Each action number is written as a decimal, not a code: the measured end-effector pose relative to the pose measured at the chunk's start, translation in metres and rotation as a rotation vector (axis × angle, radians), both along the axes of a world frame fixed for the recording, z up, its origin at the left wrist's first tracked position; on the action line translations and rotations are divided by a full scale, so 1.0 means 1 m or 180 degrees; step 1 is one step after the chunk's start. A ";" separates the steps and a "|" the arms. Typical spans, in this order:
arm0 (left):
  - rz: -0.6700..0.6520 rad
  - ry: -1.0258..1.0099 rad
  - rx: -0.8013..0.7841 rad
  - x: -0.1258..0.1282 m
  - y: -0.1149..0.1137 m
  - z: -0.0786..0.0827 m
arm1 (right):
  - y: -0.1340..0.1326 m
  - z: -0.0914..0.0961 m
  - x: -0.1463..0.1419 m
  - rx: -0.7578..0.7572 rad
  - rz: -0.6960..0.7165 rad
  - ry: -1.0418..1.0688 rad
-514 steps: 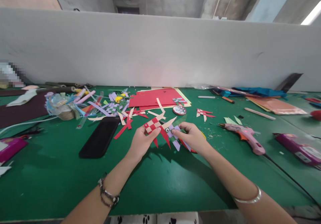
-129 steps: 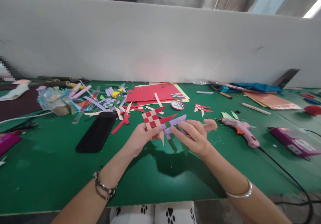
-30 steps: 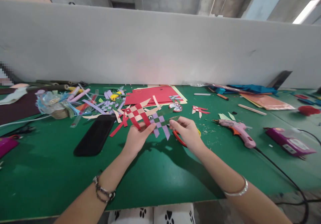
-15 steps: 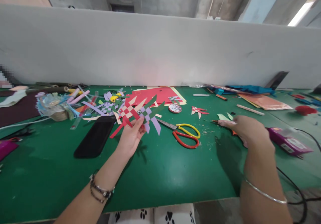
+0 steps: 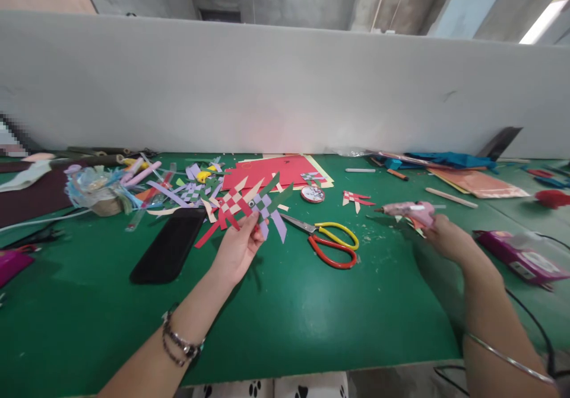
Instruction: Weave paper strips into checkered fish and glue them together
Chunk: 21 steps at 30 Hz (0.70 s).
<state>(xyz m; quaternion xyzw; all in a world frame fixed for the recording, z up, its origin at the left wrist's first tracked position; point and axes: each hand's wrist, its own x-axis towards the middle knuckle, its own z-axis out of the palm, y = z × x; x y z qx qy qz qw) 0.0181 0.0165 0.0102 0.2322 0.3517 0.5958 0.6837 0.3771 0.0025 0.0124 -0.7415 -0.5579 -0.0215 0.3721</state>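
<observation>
My left hand [image 5: 239, 250] pinches two woven paper fish above the table. One is a red and cream fish [image 5: 231, 198]; the other, a purple and green fish [image 5: 263, 207], overlaps it on the right and shows a small round eye. Over at the right, my right hand [image 5: 450, 239] is closed around the handle of a pink glue gun [image 5: 412, 209], its nozzle pointing left. Scraps of coloured paper show under the gun. Scissors [image 5: 329, 237] with one yellow and one red handle lie between my hands, blades toward the left hand.
A black phone [image 5: 171, 246] lies left of my left arm. Red paper sheets [image 5: 271, 171], a round tin [image 5: 312, 193] and a small red-cream woven piece [image 5: 356, 199] lie farther back. A purple packet [image 5: 516, 255] and a black cable [image 5: 532, 315] are at the right.
My right hand has shifted right and lower, now gripping the glue gun's handle; the gun, mostly covered before, shows clearly. The left hand holds the paper fish almost unmoved.
</observation>
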 end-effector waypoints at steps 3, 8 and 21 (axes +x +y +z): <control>0.0111 -0.0056 -0.0066 0.001 0.000 0.001 | 0.009 0.013 -0.021 -0.0049 0.0088 0.0290; 0.0247 -0.0202 -0.0190 0.001 0.001 0.004 | 0.024 0.045 -0.080 0.0096 0.0937 0.1108; -0.0090 -0.0357 -0.0475 0.003 -0.004 0.007 | 0.002 0.013 -0.161 0.0391 0.1580 0.0655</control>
